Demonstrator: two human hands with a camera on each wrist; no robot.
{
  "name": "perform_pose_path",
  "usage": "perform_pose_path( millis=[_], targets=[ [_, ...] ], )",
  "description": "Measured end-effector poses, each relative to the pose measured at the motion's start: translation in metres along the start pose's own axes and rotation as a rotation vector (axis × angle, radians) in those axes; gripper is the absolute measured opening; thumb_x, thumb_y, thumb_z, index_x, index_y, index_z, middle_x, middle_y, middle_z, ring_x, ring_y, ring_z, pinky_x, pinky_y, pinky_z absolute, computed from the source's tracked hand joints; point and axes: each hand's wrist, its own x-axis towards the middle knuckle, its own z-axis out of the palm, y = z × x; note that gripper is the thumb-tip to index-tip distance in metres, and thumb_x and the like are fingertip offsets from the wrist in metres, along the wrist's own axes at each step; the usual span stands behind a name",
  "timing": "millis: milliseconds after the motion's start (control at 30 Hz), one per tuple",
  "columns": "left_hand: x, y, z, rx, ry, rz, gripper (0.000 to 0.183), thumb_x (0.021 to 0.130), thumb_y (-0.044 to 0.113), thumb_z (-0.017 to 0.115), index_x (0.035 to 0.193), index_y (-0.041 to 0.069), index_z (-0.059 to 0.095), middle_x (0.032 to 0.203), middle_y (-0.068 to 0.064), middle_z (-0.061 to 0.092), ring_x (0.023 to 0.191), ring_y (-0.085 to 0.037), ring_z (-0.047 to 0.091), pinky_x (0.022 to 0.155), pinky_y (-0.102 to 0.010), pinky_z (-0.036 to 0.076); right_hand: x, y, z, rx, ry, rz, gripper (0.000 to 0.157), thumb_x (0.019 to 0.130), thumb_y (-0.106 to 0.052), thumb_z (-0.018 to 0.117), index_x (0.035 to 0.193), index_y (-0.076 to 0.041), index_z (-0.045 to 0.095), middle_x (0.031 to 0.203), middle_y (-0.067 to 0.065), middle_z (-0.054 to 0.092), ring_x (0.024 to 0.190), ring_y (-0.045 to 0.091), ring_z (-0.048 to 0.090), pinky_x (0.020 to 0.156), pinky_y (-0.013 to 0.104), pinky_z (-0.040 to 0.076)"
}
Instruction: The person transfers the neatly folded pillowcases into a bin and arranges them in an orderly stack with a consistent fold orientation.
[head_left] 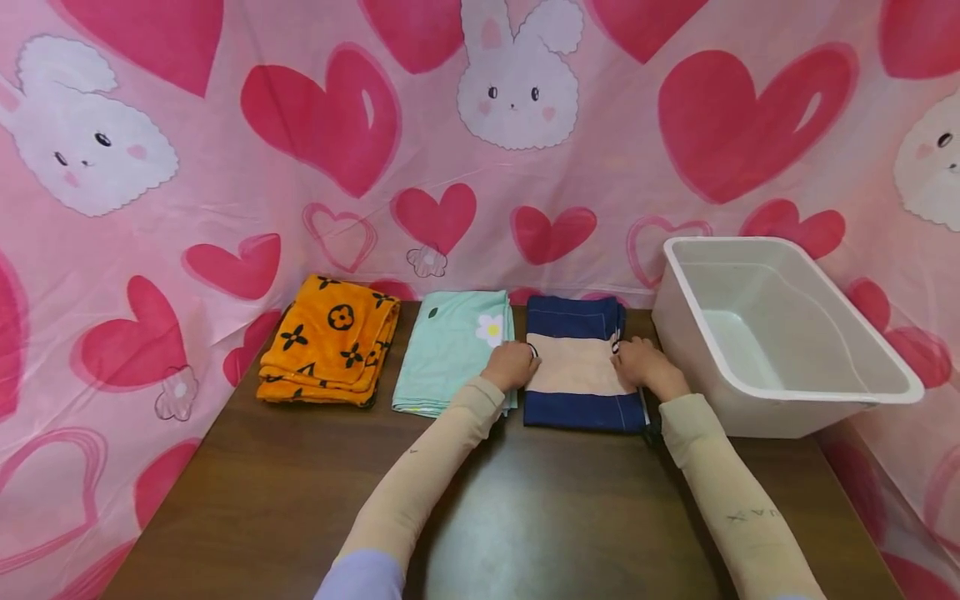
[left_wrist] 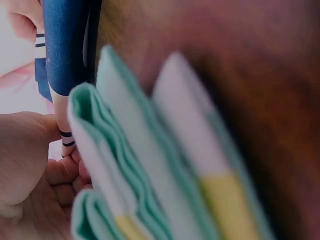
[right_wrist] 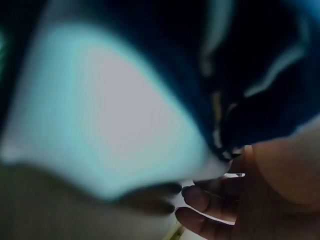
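Observation:
A folded navy cloth with a wide peach band (head_left: 577,364) lies flat on the table. My left hand (head_left: 512,367) pinches its left edge at the peach band, thumb on top and fingers curled beneath. On the opposite edge, my right hand (head_left: 647,367) grips the same band, its fingers tucked under the fold. The left wrist view shows dark stripes on the cloth edge between thumb and fingers. Just left of that hand is a folded mint cloth (head_left: 450,350) with a white flower; its layered edges (left_wrist: 145,150) fill the left wrist view. The right wrist view is blurred.
An orange folded cloth (head_left: 330,337) with black motifs lies at the far left of the brown table (head_left: 525,517). To the right stands a white plastic bin (head_left: 701,312), close beside my right hand. A pink heart-and-rabbit curtain (head_left: 420,125) hangs behind and around the table.

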Motion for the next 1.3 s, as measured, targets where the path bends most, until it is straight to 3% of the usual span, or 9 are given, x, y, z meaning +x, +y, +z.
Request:
perform_pose_path(
  millis=[233,433,933,1300],
  targets=[
    [-0.003,0.000,0.003,0.064,0.024,0.016,0.036,0.107,0.029,0.049,0.100,0.003,0.073,0.101,-0.015,0.073,0.095,-0.031,0.068,0.087,-0.040,0.055,0.002,0.000,0.010,-0.017,0.082,-0.069,0.037,0.104,-0.018,0.047,0.113,0.016,0.060,0.105,0.033,0.061,0.102,0.051,0.058,0.096,0.061,0.047],
    [-0.006,-0.001,0.003,0.112,0.080,0.035,0.034,0.106,0.026,0.049,0.097,0.003,0.073,0.098,-0.015,0.073,0.094,-0.030,0.067,0.087,-0.039,0.052,0.002,-0.002,0.013,-0.024,0.184,-0.124,0.033,0.102,-0.017,0.048,0.104,0.014,0.060,0.095,0.028,0.060,0.094,0.047,0.058,0.090,0.059,0.049],
    [-0.005,-0.003,0.004,0.070,0.127,0.069,0.036,0.107,0.023,0.045,0.092,0.002,0.071,0.092,-0.014,0.070,0.092,-0.031,0.066,0.087,-0.040,0.051,-0.003,-0.006,0.006,-0.021,0.257,-0.169,0.031,0.101,-0.014,0.049,0.099,0.015,0.060,0.092,0.028,0.060,0.092,0.048,0.057,0.086,0.059,0.049],
    [-0.012,0.005,-0.009,0.100,0.184,0.118,0.037,0.108,0.022,0.043,0.092,0.004,0.070,0.090,-0.012,0.069,0.092,-0.028,0.066,0.089,-0.037,0.047,-0.010,-0.011,-0.004,0.015,0.298,-0.189,0.030,0.101,-0.014,0.050,0.096,0.014,0.060,0.090,0.029,0.059,0.092,0.050,0.057,0.085,0.061,0.049]
  ],
)
